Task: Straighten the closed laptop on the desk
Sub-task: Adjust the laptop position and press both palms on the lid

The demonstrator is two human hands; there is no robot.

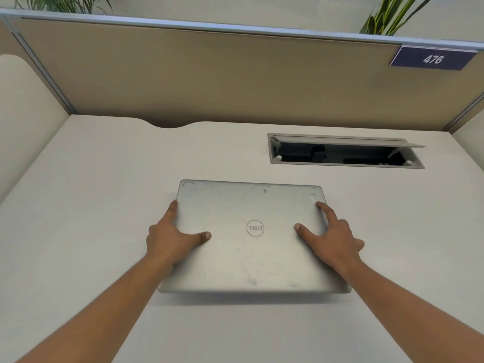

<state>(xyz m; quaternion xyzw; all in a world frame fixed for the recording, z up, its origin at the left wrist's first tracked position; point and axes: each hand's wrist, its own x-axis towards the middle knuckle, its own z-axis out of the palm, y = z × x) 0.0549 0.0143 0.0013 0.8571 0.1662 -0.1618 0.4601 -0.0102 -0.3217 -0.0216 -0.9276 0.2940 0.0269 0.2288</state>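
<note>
Mid-straighten: my left hand (170, 239) and right hand (332, 239) are clamped on the closed laptop (251, 237) mid-frame on the desk (91, 205); next I'd square it and let go.

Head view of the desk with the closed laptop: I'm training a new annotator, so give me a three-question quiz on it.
1. True or false: both hands touch the laptop.
2. Multiple choice: the cable hatch in the desk is A) shut flat, B) open with its lid raised, C) covered by the laptop.
3. Short answer: what number is on the blue sign on the partition?

Key:
1. True. The left hand grips the left edge and the right hand the right edge, thumbs on the lid.
2. B.
3. 476.
</note>
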